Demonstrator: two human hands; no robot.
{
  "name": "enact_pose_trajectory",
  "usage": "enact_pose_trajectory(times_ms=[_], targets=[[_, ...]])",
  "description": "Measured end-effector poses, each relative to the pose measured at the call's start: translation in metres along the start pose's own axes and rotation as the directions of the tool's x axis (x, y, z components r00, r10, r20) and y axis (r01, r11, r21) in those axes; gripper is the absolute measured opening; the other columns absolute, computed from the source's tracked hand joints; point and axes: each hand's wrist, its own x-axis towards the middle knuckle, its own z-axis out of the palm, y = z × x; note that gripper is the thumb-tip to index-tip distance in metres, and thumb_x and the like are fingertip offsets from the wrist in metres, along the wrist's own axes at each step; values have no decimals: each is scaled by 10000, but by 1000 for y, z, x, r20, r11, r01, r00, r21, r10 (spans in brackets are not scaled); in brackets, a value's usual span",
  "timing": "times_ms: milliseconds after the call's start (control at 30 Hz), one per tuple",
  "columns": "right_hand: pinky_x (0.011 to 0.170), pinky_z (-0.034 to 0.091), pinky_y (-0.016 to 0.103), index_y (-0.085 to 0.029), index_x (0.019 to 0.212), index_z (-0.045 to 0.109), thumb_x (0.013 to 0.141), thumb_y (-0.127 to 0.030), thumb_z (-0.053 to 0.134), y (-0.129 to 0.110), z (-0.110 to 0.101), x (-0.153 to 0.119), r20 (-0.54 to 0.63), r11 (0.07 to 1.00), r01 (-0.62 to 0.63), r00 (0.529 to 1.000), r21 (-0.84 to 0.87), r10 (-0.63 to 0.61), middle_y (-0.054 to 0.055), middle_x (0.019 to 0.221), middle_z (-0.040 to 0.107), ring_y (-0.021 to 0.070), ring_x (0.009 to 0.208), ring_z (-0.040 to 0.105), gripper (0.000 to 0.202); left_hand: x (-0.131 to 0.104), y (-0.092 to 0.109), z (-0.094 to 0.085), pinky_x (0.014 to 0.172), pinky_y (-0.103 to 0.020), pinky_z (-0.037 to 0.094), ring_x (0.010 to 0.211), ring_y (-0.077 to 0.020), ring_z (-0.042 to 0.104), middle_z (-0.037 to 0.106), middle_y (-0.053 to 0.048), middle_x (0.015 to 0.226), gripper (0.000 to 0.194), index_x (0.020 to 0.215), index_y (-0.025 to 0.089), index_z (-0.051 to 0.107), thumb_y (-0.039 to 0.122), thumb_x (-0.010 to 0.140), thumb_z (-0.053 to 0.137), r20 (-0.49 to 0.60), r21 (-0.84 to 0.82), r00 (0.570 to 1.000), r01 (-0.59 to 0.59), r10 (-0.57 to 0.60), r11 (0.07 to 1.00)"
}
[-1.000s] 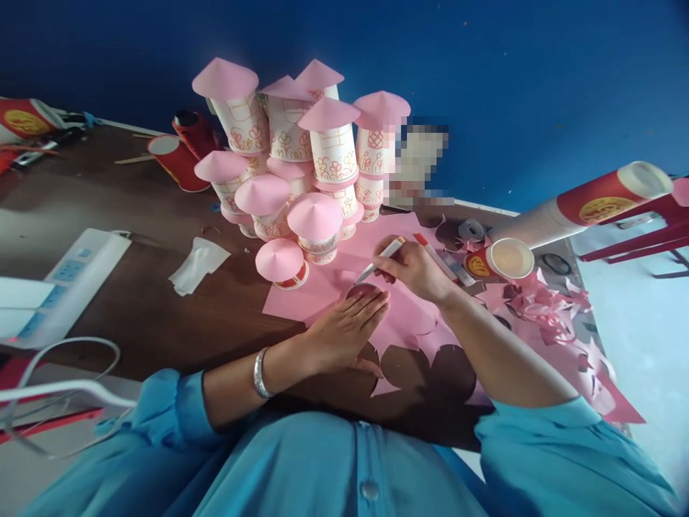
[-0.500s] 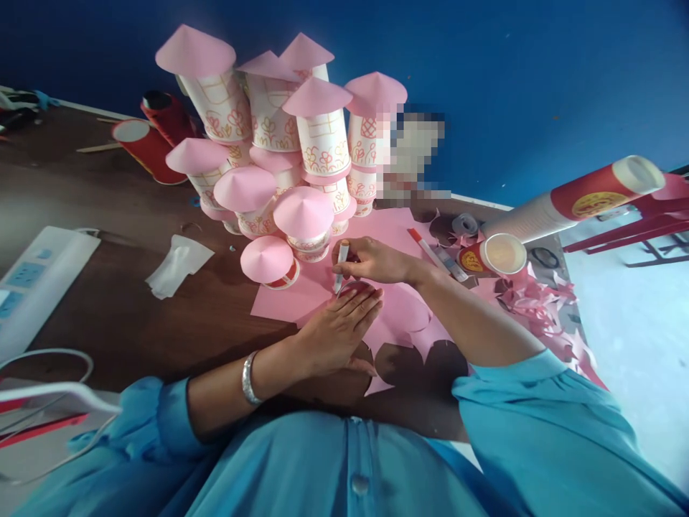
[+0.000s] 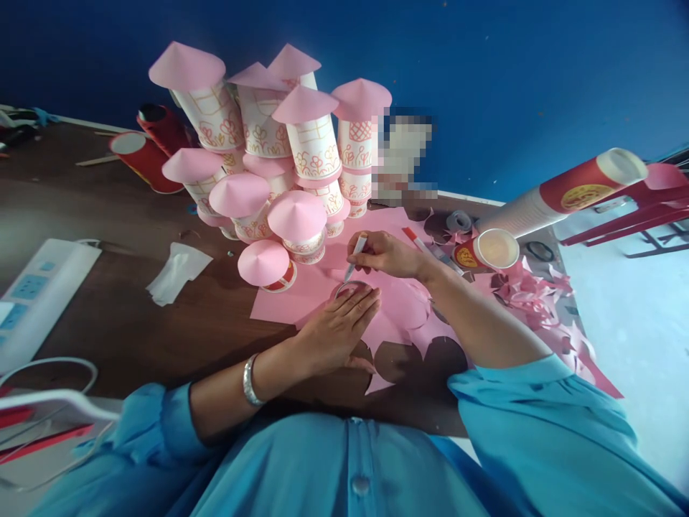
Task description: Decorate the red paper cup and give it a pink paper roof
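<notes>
My left hand (image 3: 339, 330) lies nearly flat, fingers stretched out, over a round object (image 3: 352, 286) on the pink paper (image 3: 336, 262); most of that object is covered by the fingers. In my right hand (image 3: 380, 255) is a white marker (image 3: 356, 256) with an orange end, its tip pointing down at the far edge of the round object. Pink paper with curved cut-outs (image 3: 395, 324) spreads to the right of my left hand. Just beyond stand paper-cup towers (image 3: 315, 151) with pink cone roofs and drawn flowers.
A stack of paper cups (image 3: 565, 190) leans at the right, beside an upright red cup (image 3: 498, 249) and a roll of tape (image 3: 459, 221). Pink scraps (image 3: 530, 294) pile near the right edge. At the left lie a white tissue (image 3: 180, 273) and a power strip (image 3: 46, 294).
My right hand has shifted slightly right and up, and the marker now leans more, its tip further round the round object's edge. My left hand stays in place. The view has shifted a little.
</notes>
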Motion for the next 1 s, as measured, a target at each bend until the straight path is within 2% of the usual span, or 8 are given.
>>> enact_pose_trajectory(times_ms=[333, 533, 700, 833, 1000], targets=[[561, 507, 262, -194, 876, 632, 888, -571, 785, 6, -1, -33, -199, 995, -78, 976, 68, 90, -5, 706, 675, 120, 590, 608, 407, 1, -2, -2, 1261, -616, 406, 1564, -452, 433, 498, -328, 1610, 1231, 1641, 38, 289, 816, 779, 699, -5, -65, 1000, 7, -7, 998], [587, 506, 273, -208, 878, 605, 919, -596, 733, 12, 8, -62, -369, 994, -109, 923, 16, 107, -9, 702, 672, 133, 598, 623, 410, 1, -2, -6, 1222, -630, 465, 1518, -468, 492, 546, -331, 1559, 1216, 1613, 41, 321, 777, 751, 762, -22, -40, 1000, -10, 9, 999], [624, 493, 285, -203, 898, 620, 984, -545, 659, 11, 26, -88, -519, 987, -146, 850, -63, 92, 6, 720, 690, 142, 607, 636, 355, 0, -3, -6, 1223, -636, 465, 1523, -457, 491, 541, -333, 1565, 1137, 1628, 44, 278, 721, 836, 733, -49, -15, 998, -42, 42, 999], [659, 478, 284, -204, 881, 620, 1014, -508, 641, 11, 37, -102, -579, 981, -131, 815, -141, 26, 0, 682, 671, 148, 631, 628, 333, 1, -3, -6, 1192, -622, 499, 1533, -461, 475, 513, -364, 1573, 1100, 1631, 16, 255, 695, 887, 698, -49, -2, 999, -15, 15, 1000], [650, 452, 263, -209, 917, 594, 1020, -287, 595, 13, 56, -120, -600, 950, -136, 798, -282, -64, 2, 735, 695, 139, 621, 633, 129, 2, -3, -7, 1200, -609, 495, 1517, -465, 494, 519, -379, 1551, 1107, 1636, -11, 213, 708, 915, 647, -56, 28, 998, -36, 37, 999]])
